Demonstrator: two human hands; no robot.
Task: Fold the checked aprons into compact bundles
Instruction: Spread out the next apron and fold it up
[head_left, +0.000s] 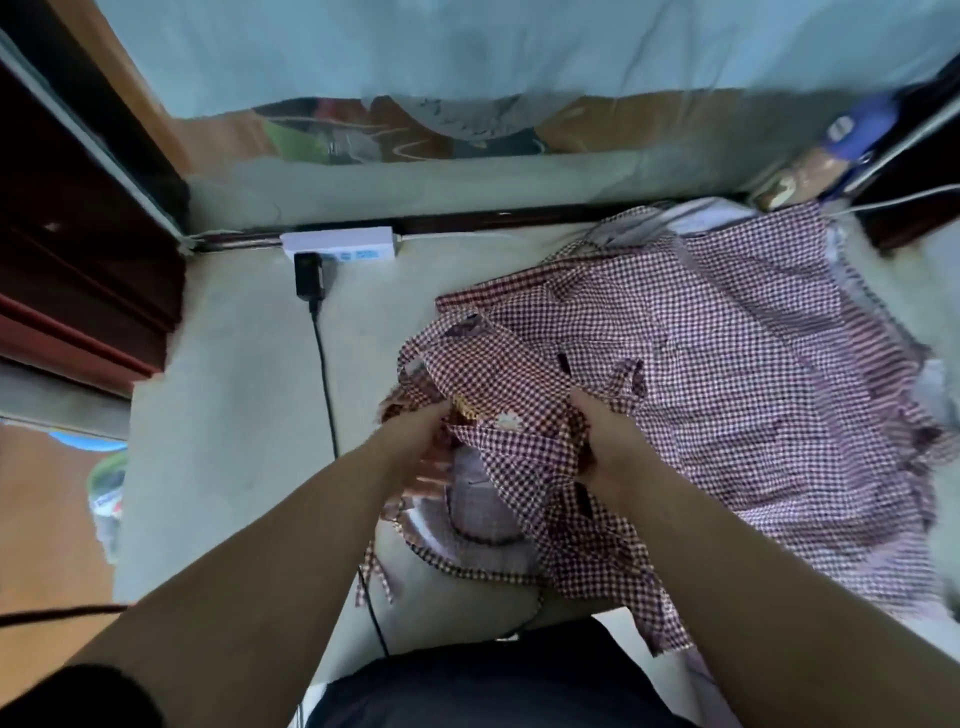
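A heap of red-and-white checked aprons (727, 364) lies spread over the right half of a pale table (234, 415). One crumpled checked apron (509, 395) is lifted at the heap's near left side, its ties dangling toward the table's front edge. My left hand (415, 447) grips the apron's left edge, with the fingers partly hidden in the cloth. My right hand (608, 441) grips a bunched fold of the same apron a short way to the right.
A white power strip (340, 244) lies at the table's back edge with a black adapter (310, 280) plugged in. Its black cable (327, 395) runs forward across the table, left of my hands. A dark wooden frame (78, 234) stands at the left.
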